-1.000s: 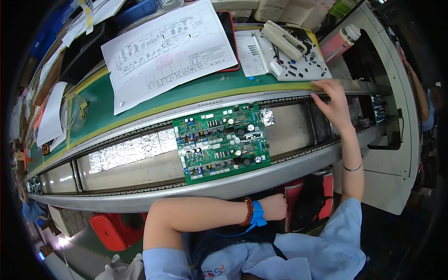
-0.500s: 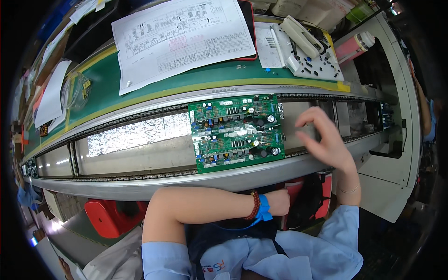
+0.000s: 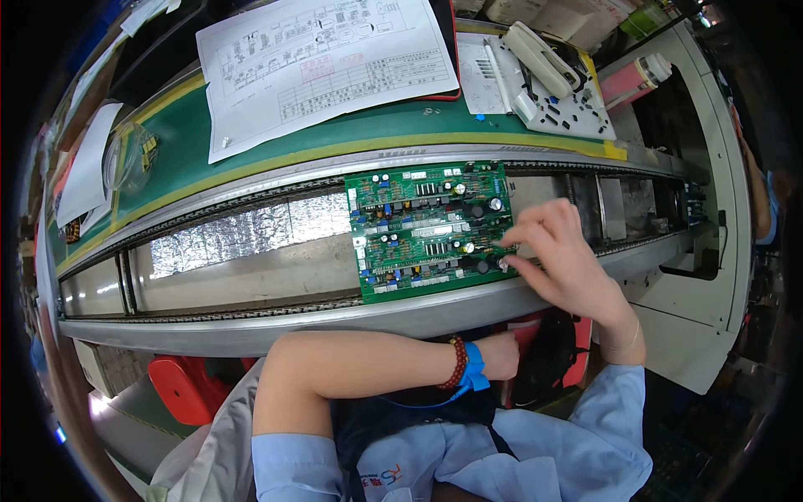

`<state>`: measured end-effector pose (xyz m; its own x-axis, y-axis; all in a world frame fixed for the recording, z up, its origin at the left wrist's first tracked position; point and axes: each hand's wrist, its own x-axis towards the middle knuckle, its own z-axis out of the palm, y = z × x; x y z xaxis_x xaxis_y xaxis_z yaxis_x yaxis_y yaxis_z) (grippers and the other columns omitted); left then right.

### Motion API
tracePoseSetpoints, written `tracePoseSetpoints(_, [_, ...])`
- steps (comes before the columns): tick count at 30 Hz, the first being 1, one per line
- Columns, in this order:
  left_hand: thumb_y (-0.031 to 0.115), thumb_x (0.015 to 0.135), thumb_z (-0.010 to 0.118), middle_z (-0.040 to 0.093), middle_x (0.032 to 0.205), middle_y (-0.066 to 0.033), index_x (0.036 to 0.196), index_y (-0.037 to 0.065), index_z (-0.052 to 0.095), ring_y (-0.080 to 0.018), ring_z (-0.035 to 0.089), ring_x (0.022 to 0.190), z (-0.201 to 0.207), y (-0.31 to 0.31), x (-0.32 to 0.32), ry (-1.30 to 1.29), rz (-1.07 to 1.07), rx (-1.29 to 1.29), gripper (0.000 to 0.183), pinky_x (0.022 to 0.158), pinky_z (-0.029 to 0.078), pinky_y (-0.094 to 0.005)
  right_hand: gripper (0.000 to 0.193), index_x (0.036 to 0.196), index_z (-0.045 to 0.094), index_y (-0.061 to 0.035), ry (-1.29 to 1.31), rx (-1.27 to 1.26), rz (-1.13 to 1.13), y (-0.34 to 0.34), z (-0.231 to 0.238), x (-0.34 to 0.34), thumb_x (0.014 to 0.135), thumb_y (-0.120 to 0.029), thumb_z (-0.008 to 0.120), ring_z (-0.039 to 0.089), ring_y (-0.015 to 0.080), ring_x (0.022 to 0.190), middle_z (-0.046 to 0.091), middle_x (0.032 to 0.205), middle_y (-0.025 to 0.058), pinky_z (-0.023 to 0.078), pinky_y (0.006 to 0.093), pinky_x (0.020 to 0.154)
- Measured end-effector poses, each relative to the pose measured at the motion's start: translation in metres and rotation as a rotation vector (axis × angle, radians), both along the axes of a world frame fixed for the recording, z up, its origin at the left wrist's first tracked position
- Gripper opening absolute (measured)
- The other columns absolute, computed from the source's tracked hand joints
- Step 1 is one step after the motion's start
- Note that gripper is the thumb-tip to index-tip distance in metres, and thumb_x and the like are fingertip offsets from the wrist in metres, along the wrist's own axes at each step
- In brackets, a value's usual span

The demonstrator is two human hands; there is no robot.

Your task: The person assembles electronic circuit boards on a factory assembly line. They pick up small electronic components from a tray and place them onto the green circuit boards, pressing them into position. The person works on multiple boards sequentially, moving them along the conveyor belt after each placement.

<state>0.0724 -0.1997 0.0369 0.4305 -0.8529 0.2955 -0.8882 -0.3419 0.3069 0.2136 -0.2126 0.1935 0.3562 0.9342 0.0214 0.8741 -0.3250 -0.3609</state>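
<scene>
At the far left, a white paper (image 3: pixel 88 167) lies beside a clear bag (image 3: pixel 125 163) with yellow parts in it, on the green surface (image 3: pixel 180 134). A red stool (image 3: pixel 186 391) stands below, under the conveyor (image 3: pixel 251 336). A shiny foil strip (image 3: pixel 251 236) runs between the conveyor's rails up to the circuit board (image 3: pixel 428 234). Above, a printed sheet (image 3: pixel 326 79) partly covers a dark, red-edged thing. The green circuit board, crowded with components, lies flat across both rails. Below it, the left forearm crosses the body, a blue strap (image 3: pixel 474 366) at its wrist; the left hand (image 3: pixel 501 356) has its grip clenched, and I cannot tell whether anything is inside. The right hand (image 3: pixel 559 261) reaches over the board's right edge, its grip released, thumb and forefinger parted beside the lower-right capacitor; contact is unclear. Beyond, a white tray (image 3: pixel 577 124) carries small black parts, and a pink bottle (image 3: pixel 631 85) stands rightmost.
</scene>
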Motion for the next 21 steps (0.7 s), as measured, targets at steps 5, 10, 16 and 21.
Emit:
tracePoseSetpoints(5, [0.017,0.068,0.058,0.059,0.064,-0.0036,0.063,0.008,0.063,-0.0189,0.057,0.066,-0.009,-0.004,-0.004,0.006,0.047,-0.068,0.012,0.058,0.039,-0.0314,0.017,0.090,0.055,-0.0073,-0.058,0.027,-0.099,0.013,0.002,0.022,0.076,-0.005,0.064,0.043,0.0279,0.103,0.047,0.103,0.0088,0.033,0.0371,0.087])
tracePoseSetpoints(10, [0.017,0.067,0.058,0.058,0.062,-0.0033,0.061,0.007,0.062,-0.0187,0.057,0.064,-0.003,0.000,-0.003,-0.004,0.051,-0.077,0.012,0.057,0.039,-0.0311,0.015,0.088,0.054,-0.0081,-0.112,-0.003,-0.092,0.019,-0.007,0.029,0.077,-0.007,0.065,0.043,0.0269,0.104,0.049,0.103,0.0072,0.032,0.0376,0.088])
tracePoseSetpoints(16, [0.017,0.066,0.059,0.058,0.061,-0.0032,0.061,0.007,0.062,-0.0188,0.056,0.063,-0.006,-0.002,-0.005,-0.010,0.048,-0.083,0.012,0.056,0.038,-0.0312,0.019,0.090,0.055,-0.0099,-0.256,-0.003,-0.116,0.024,-0.008,0.023,0.075,-0.010,0.067,0.045,0.0250,0.101,0.050,0.100,0.0046,0.033,0.0379,0.086])
tracePoseSetpoints(21, [0.017,0.066,0.059,0.057,0.060,-0.0032,0.063,0.006,0.062,-0.0186,0.056,0.062,-0.006,0.000,-0.005,-0.026,0.053,-0.090,0.012,0.056,0.038,-0.0311,0.020,0.090,0.057,-0.0099,-0.269,-0.003,-0.146,0.018,-0.010,0.026,0.074,-0.010,0.069,0.047,0.0237,0.095,0.049,0.095,0.0041,0.033,0.0368,0.082])
